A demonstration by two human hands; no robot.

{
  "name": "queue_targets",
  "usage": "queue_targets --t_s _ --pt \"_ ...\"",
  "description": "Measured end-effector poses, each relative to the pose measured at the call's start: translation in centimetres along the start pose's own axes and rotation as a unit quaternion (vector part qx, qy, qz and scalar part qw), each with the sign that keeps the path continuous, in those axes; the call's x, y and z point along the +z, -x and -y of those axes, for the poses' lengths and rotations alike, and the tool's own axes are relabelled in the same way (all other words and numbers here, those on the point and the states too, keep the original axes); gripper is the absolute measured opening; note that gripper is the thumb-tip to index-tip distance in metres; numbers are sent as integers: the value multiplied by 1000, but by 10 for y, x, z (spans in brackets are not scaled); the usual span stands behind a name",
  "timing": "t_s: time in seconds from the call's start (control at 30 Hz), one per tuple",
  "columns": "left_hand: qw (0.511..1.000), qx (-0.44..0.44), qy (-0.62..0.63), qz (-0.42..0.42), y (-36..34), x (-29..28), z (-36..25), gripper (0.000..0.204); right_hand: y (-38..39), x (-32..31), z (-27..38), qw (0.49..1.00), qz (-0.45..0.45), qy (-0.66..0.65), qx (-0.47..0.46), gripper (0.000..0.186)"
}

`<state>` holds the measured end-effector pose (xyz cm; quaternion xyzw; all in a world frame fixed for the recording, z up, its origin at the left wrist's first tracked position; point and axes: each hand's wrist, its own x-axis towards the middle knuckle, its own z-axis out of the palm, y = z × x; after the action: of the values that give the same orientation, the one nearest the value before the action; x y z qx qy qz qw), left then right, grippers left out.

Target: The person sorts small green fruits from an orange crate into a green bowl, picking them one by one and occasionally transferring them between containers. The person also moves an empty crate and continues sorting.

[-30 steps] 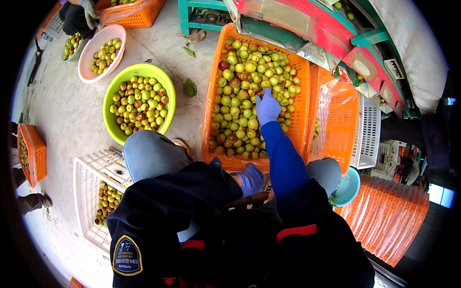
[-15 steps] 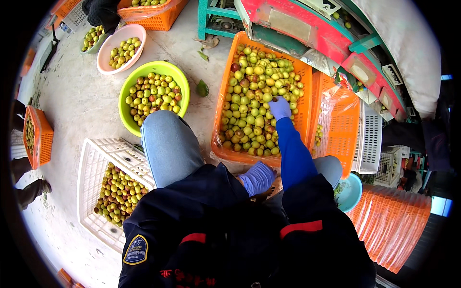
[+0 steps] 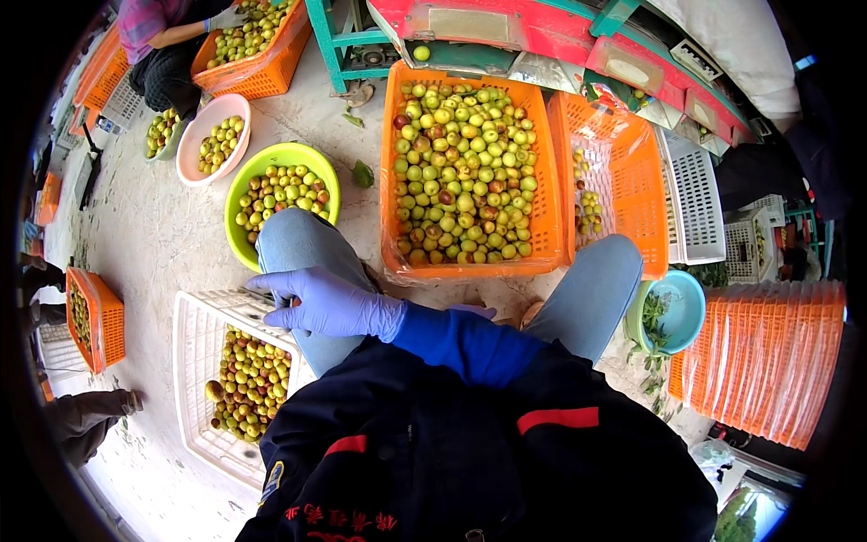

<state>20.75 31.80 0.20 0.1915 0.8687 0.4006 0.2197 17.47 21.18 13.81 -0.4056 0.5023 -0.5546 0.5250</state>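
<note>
My right hand (image 3: pixel 339 303), in a lilac glove with a blue sleeve, reaches across my lap to the left knee. Its fingers are spread, with nothing in them. Beyond its fingertips stands a white crate (image 3: pixel 196 370) of green and brown jujubes (image 3: pixel 257 379). One larger-looking, blurred jujube (image 3: pixel 214 390) shows at the crate's left side, seemingly in the air. Mostly hidden behind the right forearm, my left hand (image 3: pixel 474 310) shows only a bit of lilac glove; its fingers cannot be made out. Ahead of my knees sits an orange crate (image 3: pixel 553 203) full of mostly green jujubes (image 3: pixel 465 172).
A lime-green basin (image 3: pixel 237 194) and a pink basin (image 3: pixel 188 149) hold jujubes. Rightward are another orange crate (image 3: pixel 637 181), a blue basin (image 3: pixel 691 312) with leaves and stacked orange crates (image 3: pixel 759 352). A red machine (image 3: pixel 542 45) lines the back. Another person (image 3: pixel 149 32) works far left.
My right hand has left the orange crate and swung left over my knee, its fingers now spread. A blurred jujube appears over the white crate. The whole view has shifted somewhat.
</note>
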Motion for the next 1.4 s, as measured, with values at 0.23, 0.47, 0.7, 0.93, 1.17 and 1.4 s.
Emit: queue_targets --t_s 0.23,0.47,0.7,0.93,1.17,1.4 --pt "997 -72 7 -5 1 18 12 26 121 -141 -96 936 -297 -28 185 30" --pt "998 -64 -22 12 -4 22 16 31 177 -217 -184 830 -499 55 245 25" --pt "998 -23 -53 -31 1 12 12 22 129 -180 -216 728 -349 497 316 34" --pt "998 17 -56 5 -7 15 12 21 95 -185 -206 698 -336 517 364 68" --pt "997 -36 -25 61 -32 33 73 29 71 -180 -219 631 -304 588 405 48" --pt "985 12 -86 151 -43 -18 30 35 101 -211 -221 829 -403 194 337 46"
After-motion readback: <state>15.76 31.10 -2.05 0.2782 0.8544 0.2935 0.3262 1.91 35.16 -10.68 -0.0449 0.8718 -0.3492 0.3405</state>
